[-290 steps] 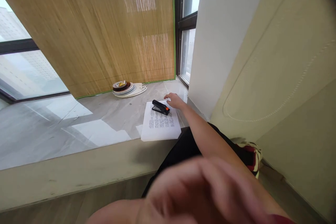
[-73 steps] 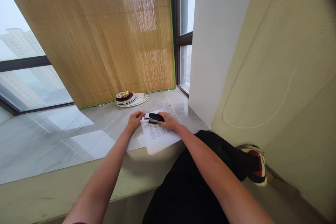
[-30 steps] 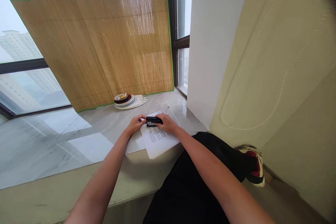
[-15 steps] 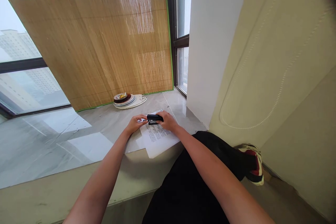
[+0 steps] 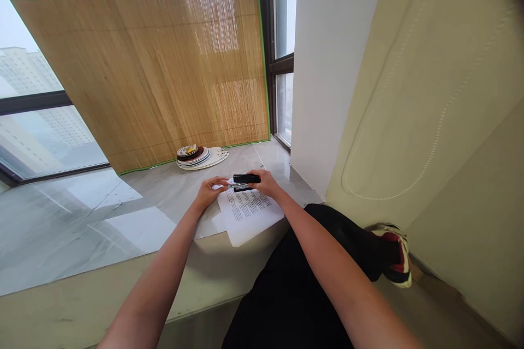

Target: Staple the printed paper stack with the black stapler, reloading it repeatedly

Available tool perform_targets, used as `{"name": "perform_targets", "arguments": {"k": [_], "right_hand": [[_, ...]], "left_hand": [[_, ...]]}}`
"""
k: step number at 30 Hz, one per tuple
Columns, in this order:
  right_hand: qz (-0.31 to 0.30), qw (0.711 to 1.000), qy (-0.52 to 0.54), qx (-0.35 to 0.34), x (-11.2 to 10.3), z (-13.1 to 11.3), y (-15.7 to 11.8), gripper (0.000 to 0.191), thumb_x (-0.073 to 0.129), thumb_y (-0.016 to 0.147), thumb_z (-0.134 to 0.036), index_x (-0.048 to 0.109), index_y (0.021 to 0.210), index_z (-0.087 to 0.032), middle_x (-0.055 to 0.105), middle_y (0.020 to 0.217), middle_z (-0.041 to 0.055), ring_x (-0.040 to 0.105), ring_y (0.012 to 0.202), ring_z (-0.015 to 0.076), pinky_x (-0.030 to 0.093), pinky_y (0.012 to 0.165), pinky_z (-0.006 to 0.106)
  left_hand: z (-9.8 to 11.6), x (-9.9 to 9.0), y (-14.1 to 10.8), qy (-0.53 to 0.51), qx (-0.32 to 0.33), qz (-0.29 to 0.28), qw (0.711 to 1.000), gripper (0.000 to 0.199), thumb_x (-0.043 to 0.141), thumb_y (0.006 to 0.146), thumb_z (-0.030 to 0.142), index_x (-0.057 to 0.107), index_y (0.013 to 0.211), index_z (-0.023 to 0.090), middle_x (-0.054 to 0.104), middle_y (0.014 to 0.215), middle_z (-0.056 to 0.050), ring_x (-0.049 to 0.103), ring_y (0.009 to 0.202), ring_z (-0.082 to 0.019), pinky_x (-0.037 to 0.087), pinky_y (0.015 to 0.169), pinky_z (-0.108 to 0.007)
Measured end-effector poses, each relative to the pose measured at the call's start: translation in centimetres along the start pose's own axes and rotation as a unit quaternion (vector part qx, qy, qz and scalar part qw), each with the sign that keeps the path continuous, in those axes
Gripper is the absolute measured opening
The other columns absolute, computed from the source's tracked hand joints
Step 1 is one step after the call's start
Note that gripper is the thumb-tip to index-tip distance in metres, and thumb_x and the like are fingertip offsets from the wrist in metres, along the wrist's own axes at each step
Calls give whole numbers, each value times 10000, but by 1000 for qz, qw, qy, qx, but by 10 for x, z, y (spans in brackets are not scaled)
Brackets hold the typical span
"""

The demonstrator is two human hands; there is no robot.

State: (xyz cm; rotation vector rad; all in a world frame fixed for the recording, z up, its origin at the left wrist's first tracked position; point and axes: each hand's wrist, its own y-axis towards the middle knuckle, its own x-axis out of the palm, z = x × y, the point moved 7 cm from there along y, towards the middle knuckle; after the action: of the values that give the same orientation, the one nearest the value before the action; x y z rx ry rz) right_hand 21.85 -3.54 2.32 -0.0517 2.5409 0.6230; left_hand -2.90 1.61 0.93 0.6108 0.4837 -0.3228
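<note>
On the grey ledge (image 5: 139, 221) beneath the window, in the head view, a black stapler (image 5: 246, 179) is held over the far part of a printed sheet of paper (image 5: 249, 218). The right hand (image 5: 266, 182) grasps it at one end, its upper and lower arms standing apart there – probably so that the metal parts between them stay within reach. The left hand (image 5: 210, 191) is curled with its fingertips at the opposite end, by the metal strip; whether they pinch it or only touch it I cannot tell. Bringing the two hands in from opposite ends seems meant to steady the stapler while finer work goes on at its tip.

The paper's near end juts past the ledge's front edge, so a sleeve or knee could likely catch it; the black-clad leg (image 5: 290, 283) is just below its right side. Farther back, the stacked plates (image 5: 196, 159) stand close against the foot of the bamboo mat (image 5: 164, 76), beyond both hands. To the right, the white pillar (image 5: 331, 65) bounds the ledge and would probably limit a wide swing that way. Leftward the ledge runs on in patches of sunlight – the easier side for moving, I judge.
</note>
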Motion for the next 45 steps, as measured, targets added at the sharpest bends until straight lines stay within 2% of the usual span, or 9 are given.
{"name": "perform_targets", "arguments": {"k": [5, 11, 16, 19, 22, 25, 28, 34, 45], "right_hand": [[-38, 998, 19, -37, 25, -10, -2, 457, 853, 742, -98, 844, 1184, -213, 823, 1089, 41, 747, 1073, 255, 552, 1021, 366], [-38, 996, 46, -61, 29, -17, -2, 422, 832, 765, -101, 843, 1174, -203, 836, 1086, 41, 755, 1062, 255, 554, 1019, 367], [75, 996, 39, 30, -20, 5, 10, 378, 866, 774, -170, 848, 1149, -218, 853, 1101, 17, 790, 1069, 246, 588, 1004, 333], [150, 983, -9, 104, -61, 30, 11, 412, 895, 745, -192, 849, 1154, -217, 856, 1132, 30, 794, 1115, 283, 597, 1043, 370], [173, 973, -49, 143, -87, 50, 6, 420, 883, 728, -172, 855, 1144, -224, 852, 1155, 53, 768, 1193, 341, 579, 1097, 452], [151, 972, -72, 167, -92, 61, 1, 390, 913, 667, -147, 874, 1046, -236, 859, 1053, 40, 780, 1141, 336, 594, 1071, 434], [111, 975, -77, 177, -86, 64, -1, 378, 928, 635, -128, 882, 995, -235, 855, 971, 21, 800, 1054, 305, 617, 1016, 392], [52, 981, -70, 171, -74, 61, 3, 453, 882, 674, -91, 876, 1105, -231, 855, 1010, 5, 797, 1069, 280, 610, 1048, 401], [-26, 986, -68, 151, -62, 54, -3, 475, 792, 739, -77, 859, 1191, -206, 851, 1076, 32, 789, 1069, 270, 601, 1054, 399]], "left_hand": [[-2, 3, 1, 14, 5, -6, 1000, 519, 945, 680, 527, 833, 1079, 214, 853, 1038, -79, 779, 1004, -285, 601, 926, -420], [-3, 2, 2, 65, 1, -14, 998, 464, 870, 754, 529, 808, 1090, 215, 829, 1018, -63, 741, 965, -260, 587, 873, -388], [-4, 9, 3, 127, -8, -37, 991, 415, 649, 947, 552, 811, 1141, 223, 831, 1199, -114, 750, 1130, -316, 589, 1015, -483], [-7, 16, 3, 156, -6, -69, 985, 374, 722, 859, 459, 828, 1140, 235, 813, 1295, -119, 726, 1253, -350, 530, 1163, -531], [-11, 20, 3, 172, 0, -90, 981, 369, 674, 768, 285, 826, 1101, 243, 792, 1347, -96, 704, 1305, -334, 492, 1223, -513], [-13, 20, 3, 185, 5, -93, 978, 397, 613, 714, 220, 801, 1063, 242, 787, 1319, -87, 699, 1280, -321, 486, 1223, -511], [-12, 21, 2, 195, 11, -91, 976, 338, 628, 758, 251, 782, 1059, 243, 784, 1278, -98, 696, 1242, -331, 497, 1188, -523], [-9, 23, 1, 207, 22, -88, 974, 277, 712, 875, 439, 764, 1068, 248, 770, 1264, -113, 689, 1191, -336, 508, 1122, -501], [0, 26, -2, 220, 29, -97, 970, 276, 687, 901, 390, 770, 1113, 233, 747, 1354, -136, 665, 1283, -378, 471, 1168, -564]]}}
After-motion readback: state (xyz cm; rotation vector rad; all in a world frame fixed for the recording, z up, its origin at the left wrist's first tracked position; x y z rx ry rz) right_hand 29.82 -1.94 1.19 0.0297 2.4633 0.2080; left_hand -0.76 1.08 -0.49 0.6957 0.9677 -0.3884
